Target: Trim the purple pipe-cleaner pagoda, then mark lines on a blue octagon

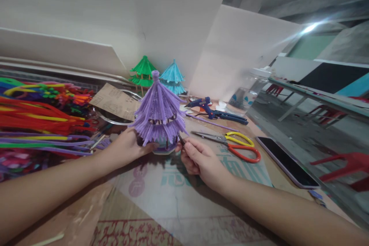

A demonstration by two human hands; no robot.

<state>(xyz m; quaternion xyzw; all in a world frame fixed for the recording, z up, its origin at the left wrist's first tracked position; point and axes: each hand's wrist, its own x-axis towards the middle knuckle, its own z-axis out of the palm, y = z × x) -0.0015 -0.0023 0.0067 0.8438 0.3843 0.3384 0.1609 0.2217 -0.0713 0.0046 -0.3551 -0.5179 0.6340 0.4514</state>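
A purple model pavilion (160, 111) with two tiers of fuzzy pipe-cleaner roof stands upright in the middle, on a small pale base (163, 151). My left hand (131, 146) holds it low on the left side, the thumb lying along the base; its other fingers are partly hidden behind the roof strips. Pinched in my right hand (200, 159) is a thin dark pointed tool (180, 138), possibly tweezers. Its tip is by the lower roof's right edge; I cannot tell whether it touches.
Scissors (230, 142), a phone (288, 161) and a blue glue gun (206, 105) lie to the right. Green (144, 71) and blue pavilions (173, 75) stand behind. Bundled pipe cleaners (43, 115) fill the left, beside a cardboard piece (115, 102) on a metal dish. A clear jar (250, 88) stands back right.
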